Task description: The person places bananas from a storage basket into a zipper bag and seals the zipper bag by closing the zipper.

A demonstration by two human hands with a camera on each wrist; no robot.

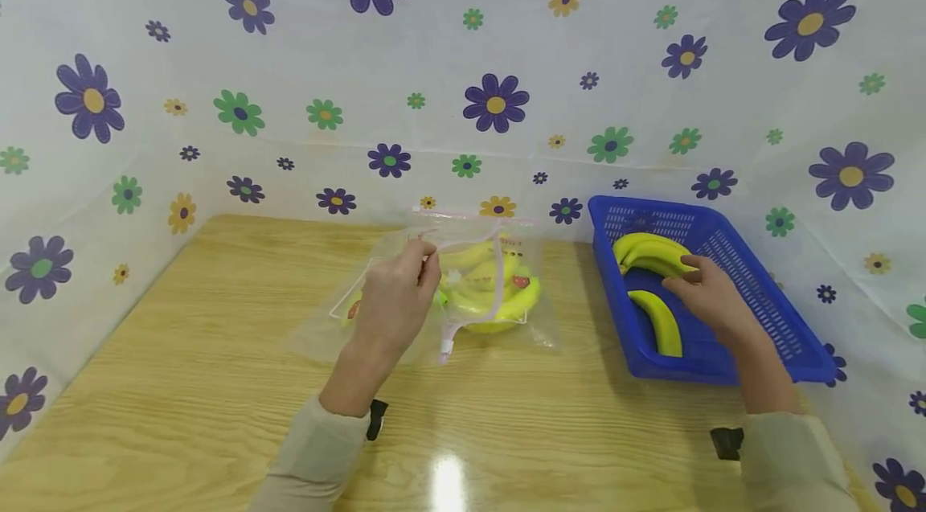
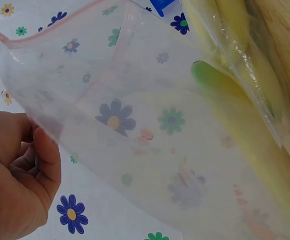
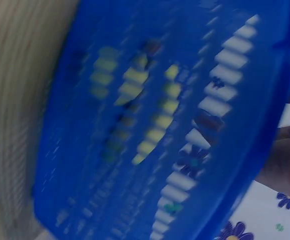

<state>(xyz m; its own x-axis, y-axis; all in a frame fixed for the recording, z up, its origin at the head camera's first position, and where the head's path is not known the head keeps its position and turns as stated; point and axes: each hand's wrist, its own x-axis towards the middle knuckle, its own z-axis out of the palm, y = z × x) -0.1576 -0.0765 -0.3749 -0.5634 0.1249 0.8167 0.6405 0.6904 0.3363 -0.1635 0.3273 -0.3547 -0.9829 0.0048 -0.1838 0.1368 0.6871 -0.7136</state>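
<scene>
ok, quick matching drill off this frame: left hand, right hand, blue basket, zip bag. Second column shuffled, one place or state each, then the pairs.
Column 1:
1. left hand
2. right hand
3. blue basket
4. zip bag

Column 2:
A. lies on the wooden table, bananas already inside
B. pinches the bag's opening edge, holding it up
C. stands at the table's right side with loose bananas in it
D. reaches into the basket, fingers on a banana

Pairs: 1-B, 2-D, 3-C, 4-A
</scene>
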